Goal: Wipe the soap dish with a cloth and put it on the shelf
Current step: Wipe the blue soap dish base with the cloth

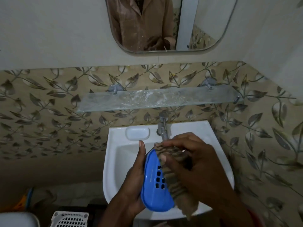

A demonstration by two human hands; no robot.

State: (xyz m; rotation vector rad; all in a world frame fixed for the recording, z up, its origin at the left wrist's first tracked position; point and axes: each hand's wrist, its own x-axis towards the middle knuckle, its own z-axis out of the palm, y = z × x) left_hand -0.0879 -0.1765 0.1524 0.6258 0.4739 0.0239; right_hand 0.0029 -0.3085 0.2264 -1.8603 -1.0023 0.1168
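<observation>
Left hand (134,182) grips soap dish (154,190); right hand (195,163) presses cloth (177,181); sink (114,161) below.

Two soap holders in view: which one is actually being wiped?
The blue soap dish with drain holes, held over the sink by the left hand under the striped cloth. The white recess moulded into the sink rim lies untouched.

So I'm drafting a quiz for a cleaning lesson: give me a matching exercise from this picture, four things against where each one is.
Things:
1. soap dish
2. cloth
3. glass shelf
4. tap

Places:
A. on the wall above the sink, bare
B. in the left hand
C. at the back rim of the sink
D. under the right hand, pressed on the dish

Pairs: 1-B, 2-D, 3-A, 4-C
</observation>
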